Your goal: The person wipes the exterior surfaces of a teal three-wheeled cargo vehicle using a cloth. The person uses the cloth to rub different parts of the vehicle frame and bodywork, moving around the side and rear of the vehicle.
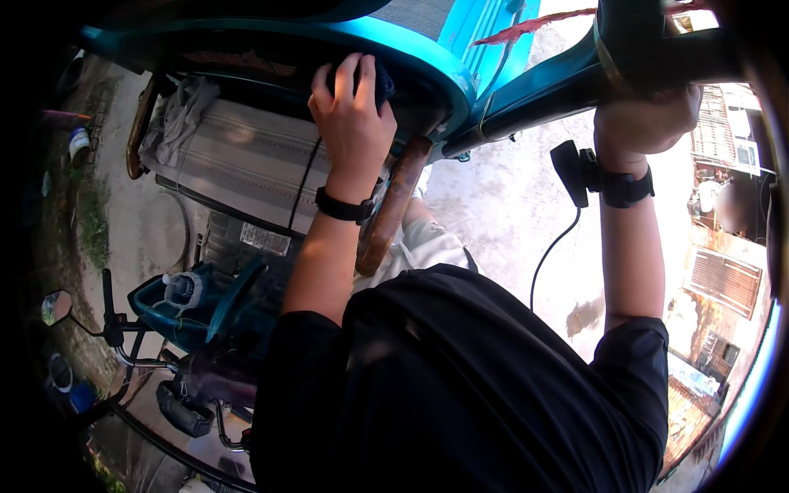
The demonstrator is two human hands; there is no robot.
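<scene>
My left hand [353,123] has its fingers curled over a dark blue cloth [385,86], which it presses against the black inner panel [288,82] below the teal rim [419,53] of a three-wheeled vehicle. Most of the cloth is hidden by the hand. On the right, my raised right hand [649,123] is closed round a dark frame bar [633,57]; its fingers are partly in shadow. Each wrist wears a black strap, and the one on the right carries a small black device [573,174] with a cable.
Below the left hand is a striped, fabric-covered seat [255,144] with a grey cloth [189,111] on it and a brown armrest [394,205] beside it. Handlebars [115,329] and a teal front tray [177,312] with a bottle lie lower left. Pale concrete ground [518,197] stretches at right.
</scene>
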